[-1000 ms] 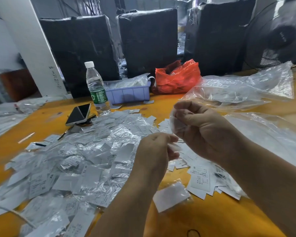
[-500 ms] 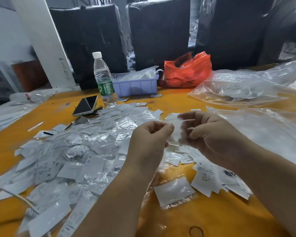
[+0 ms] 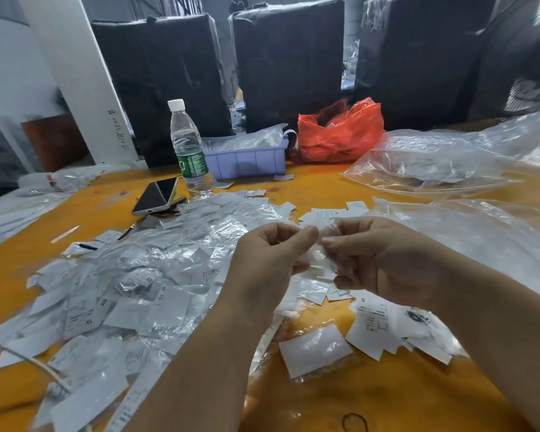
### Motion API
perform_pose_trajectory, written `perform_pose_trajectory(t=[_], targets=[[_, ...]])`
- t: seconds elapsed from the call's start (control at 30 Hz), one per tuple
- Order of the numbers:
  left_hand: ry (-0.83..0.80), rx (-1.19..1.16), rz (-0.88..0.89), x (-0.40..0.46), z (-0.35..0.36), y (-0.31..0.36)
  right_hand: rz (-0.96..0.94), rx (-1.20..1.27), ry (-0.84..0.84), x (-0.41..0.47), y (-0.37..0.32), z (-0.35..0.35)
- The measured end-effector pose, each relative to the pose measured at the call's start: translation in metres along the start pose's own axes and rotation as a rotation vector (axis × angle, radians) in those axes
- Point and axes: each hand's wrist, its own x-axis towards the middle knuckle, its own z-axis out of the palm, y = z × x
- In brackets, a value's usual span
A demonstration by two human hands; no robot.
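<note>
One small clear pouch point(image 3: 318, 255) is pinched between left hand point(image 3: 270, 260) and right hand point(image 3: 387, 260); opening is judged in hand, and a gentle parting pull is required next.

pile of bagged labels point(image 3: 131, 285) blocks left; bare table point(image 3: 387, 397) near front is free

Setting: a packing workshop or stockroom, not a home. Evidence: the orange table point(image 3: 309, 188) is buried on the left under a heap of bagged labels point(image 3: 144, 275) printed XL, XS and S. Loose labels point(image 3: 378, 328) lie near right. Large clear bags point(image 3: 434, 163) slump on the right. At the far edge are a bin point(image 3: 247, 160) of more stock and a red bag point(image 3: 340, 132). Beyond, three tall black-wrapped bales point(image 3: 287, 63) stand in a row, with a bare white pillar point(image 3: 75, 73) far left.
</note>
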Motion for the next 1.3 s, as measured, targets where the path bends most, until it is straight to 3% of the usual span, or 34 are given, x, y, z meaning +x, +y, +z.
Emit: perform_pose_trajectory(t=[0.23,0.43,0.6,0.83,1.2,1.3], targets=[[0.136,-0.081,-0.067,0.0031,0.0,0.0025,-0.049,0.051,0.128,0.0023,-0.0012,-0.0011],[0.012,0.159,-0.045,-0.0017,0.0026,0.0014,-0.035,0.023,0.002,0.0,-0.0019,-0.0006],[0.013,0.239,0.062,-0.0007,-0.0001,-0.0007,-0.024,-0.022,0.047,-0.0004,-0.0031,-0.0003],[0.123,0.183,0.076,0.002,-0.0034,-0.0016,-0.004,-0.088,0.075,0.0001,-0.0019,-0.0012],[0.279,0.016,0.074,0.0027,-0.0042,0.0003,-0.095,-0.161,0.378,0.0036,0.0002,-0.0059],[0.299,-0.113,0.048,0.0026,-0.0046,0.0016,-0.058,-0.163,0.248,-0.0017,-0.0008,-0.0002]])
